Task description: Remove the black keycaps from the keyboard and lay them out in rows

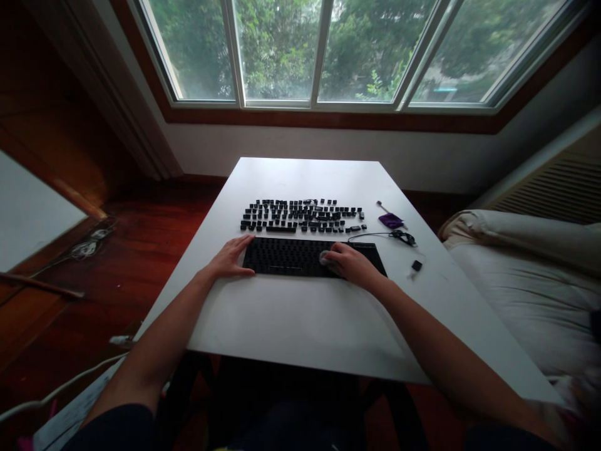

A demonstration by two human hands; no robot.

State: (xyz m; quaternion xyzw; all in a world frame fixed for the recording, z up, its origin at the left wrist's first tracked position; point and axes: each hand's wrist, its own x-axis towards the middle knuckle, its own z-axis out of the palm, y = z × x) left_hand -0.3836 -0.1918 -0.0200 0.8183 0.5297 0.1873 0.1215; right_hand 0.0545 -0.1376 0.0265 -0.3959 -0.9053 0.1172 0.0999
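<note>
A black keyboard (pixel 286 257) lies on the white table with its keycaps off over most of its face. My left hand (pixel 230 258) holds its left end, fingers at the far corner and thumb at the near one. My right hand (pixel 350 262) is closed around a pale, crumpled wad (pixel 325 257), perhaps tissue, and presses it onto the right part of the keyboard. Behind the keyboard, loose black keycaps (pixel 282 213) lie in rows, with the long space bar (pixel 280 229) in the nearest row.
On the table's right side (pixel 451 319) are a coiled black cable (pixel 402 237), a purple cloth pouch (pixel 391 220), a small brush-like tool (pixel 382 206) and a small black square piece (pixel 416 265). A window (pixel 282 50) is ahead; a cushioned seat (pixel 516 288) stands at the right.
</note>
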